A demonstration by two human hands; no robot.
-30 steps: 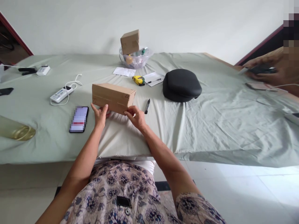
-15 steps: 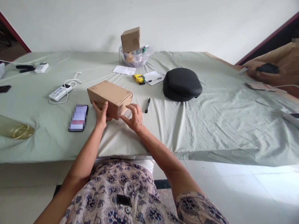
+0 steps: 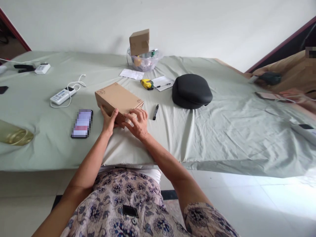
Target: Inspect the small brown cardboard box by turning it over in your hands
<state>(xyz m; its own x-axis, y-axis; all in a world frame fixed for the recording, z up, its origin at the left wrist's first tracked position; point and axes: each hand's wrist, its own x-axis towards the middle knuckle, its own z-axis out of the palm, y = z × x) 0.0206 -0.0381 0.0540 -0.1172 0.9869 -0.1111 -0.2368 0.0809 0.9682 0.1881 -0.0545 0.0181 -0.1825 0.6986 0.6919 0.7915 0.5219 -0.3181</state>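
Note:
A closed brown cardboard box is tilted on the table in front of me. My left hand grips its near left side, thumb on the front face and the other fingers partly hidden behind and under it. At the near right corner, my right hand has its bent fingers and thumb against the box's edge and end face. Whether a bit of tape lies under those fingertips, I cannot make out. Right of this hand lies a black marker pen; left of the box is a phone.
A black zip case, yellow tape measure and papers lie beyond. A clear basket holds a smaller box. At left are a power strip and yellowish glass. Another person's hand is at far right.
My right hand has shifted left and its fingers now lie closer over the box's corner. The box has turned slightly. The other person's hands at far right have moved.

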